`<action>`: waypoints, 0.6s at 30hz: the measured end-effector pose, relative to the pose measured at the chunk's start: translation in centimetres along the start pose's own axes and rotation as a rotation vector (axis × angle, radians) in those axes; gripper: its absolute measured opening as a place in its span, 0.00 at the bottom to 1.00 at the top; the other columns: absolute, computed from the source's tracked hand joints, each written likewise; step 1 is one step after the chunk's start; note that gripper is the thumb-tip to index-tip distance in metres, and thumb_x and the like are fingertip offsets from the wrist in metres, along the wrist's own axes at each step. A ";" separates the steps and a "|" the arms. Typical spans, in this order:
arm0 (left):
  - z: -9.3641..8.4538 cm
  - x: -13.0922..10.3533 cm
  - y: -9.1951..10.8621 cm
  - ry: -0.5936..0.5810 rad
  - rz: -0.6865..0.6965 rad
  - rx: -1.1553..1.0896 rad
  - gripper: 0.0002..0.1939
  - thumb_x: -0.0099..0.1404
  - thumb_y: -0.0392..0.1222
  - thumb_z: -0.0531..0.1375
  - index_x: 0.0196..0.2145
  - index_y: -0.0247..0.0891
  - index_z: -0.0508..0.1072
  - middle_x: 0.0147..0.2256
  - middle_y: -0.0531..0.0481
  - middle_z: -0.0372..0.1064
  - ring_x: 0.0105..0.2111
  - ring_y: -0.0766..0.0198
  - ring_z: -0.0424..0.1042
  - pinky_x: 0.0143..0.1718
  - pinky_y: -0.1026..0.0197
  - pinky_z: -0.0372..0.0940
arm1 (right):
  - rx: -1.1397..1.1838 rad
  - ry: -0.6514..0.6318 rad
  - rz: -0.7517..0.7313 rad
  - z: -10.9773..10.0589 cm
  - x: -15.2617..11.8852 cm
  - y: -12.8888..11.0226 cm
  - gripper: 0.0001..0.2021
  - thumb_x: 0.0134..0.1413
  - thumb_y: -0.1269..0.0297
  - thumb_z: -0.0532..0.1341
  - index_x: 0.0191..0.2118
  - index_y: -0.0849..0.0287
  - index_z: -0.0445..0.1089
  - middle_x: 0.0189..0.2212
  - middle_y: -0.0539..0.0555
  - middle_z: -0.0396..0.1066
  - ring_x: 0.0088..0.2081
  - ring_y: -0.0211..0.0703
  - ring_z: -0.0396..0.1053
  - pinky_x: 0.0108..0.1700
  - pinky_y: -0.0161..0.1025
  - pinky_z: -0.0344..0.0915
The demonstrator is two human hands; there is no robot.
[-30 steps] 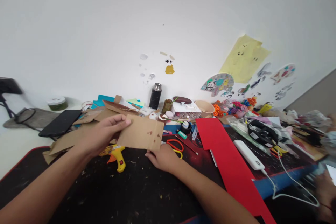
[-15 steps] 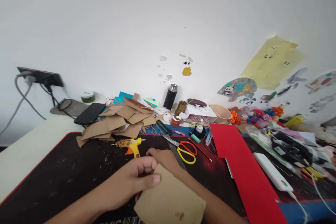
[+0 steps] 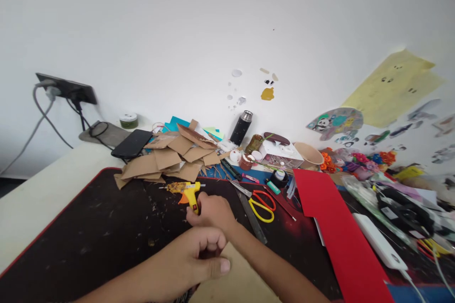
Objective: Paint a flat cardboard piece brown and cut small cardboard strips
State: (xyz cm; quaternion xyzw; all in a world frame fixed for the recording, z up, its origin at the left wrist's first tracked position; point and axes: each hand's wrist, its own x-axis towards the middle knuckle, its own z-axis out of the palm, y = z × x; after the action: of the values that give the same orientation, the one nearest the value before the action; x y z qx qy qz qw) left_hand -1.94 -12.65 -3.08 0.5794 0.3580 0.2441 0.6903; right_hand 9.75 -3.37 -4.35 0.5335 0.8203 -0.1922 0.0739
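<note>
My left hand point(image 3: 199, 253) is closed on a piece of brown cardboard point(image 3: 234, 279), its thumb lying over the upper edge. The cardboard runs out of the bottom of the picture and is partly covered by my right forearm. Crossing beyond it, my right hand point(image 3: 213, 210) has its fingers around the handle of a yellow hot glue gun point(image 3: 191, 191). The glue gun lies on the dark mat point(image 3: 88, 227), its stained nozzle pointing left and a glue stick showing at its back.
Cardboard scraps point(image 3: 167, 158) are heaped behind the glue gun. To the right lie scissors point(image 3: 261, 203), a metal ruler point(image 3: 252, 218) and a long red sheet point(image 3: 334, 232). A black flask point(image 3: 241, 128) stands by the wall. A phone point(image 3: 131, 143) rests at the left.
My right hand has moved forward and left onto the glue gun handle. The cardboard, in my left hand, has dropped lower in view. The camera has turned slightly left.
</note>
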 end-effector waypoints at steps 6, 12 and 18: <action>0.4 -0.5 0.5 -0.030 -0.039 -0.024 0.32 0.62 0.73 0.71 0.34 0.44 0.65 0.33 0.59 0.60 0.35 0.63 0.56 0.38 0.57 0.55 | 0.038 -0.010 -0.045 -0.2 0.3 -1.1 0.20 0.71 0.49 0.61 0.54 0.58 0.82 0.48 0.66 0.88 0.48 0.63 0.86 0.45 0.47 0.74; 0.5 -1.2 1.3 -0.046 -0.055 0.036 0.29 0.63 0.70 0.70 0.34 0.45 0.65 0.33 0.59 0.59 0.35 0.62 0.56 0.37 0.57 0.55 | 0.054 -0.002 -0.102 0.4 0.5 -3.1 0.19 0.69 0.49 0.62 0.50 0.57 0.84 0.44 0.64 0.88 0.43 0.60 0.86 0.40 0.45 0.72; -1.9 -5.3 2.4 -0.105 -0.147 0.200 0.27 0.67 0.69 0.67 0.32 0.46 0.63 0.30 0.59 0.59 0.33 0.61 0.57 0.33 0.57 0.53 | 0.150 0.032 -0.133 1.0 0.5 -3.5 0.14 0.68 0.50 0.66 0.44 0.55 0.84 0.41 0.58 0.88 0.39 0.52 0.83 0.34 0.40 0.60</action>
State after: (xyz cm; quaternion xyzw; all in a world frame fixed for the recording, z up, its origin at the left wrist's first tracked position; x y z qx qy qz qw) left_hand -6.52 -14.94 0.26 0.6293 0.3854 0.1251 0.6631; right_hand 6.26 -4.59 -4.61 0.4850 0.8382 -0.2491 0.0077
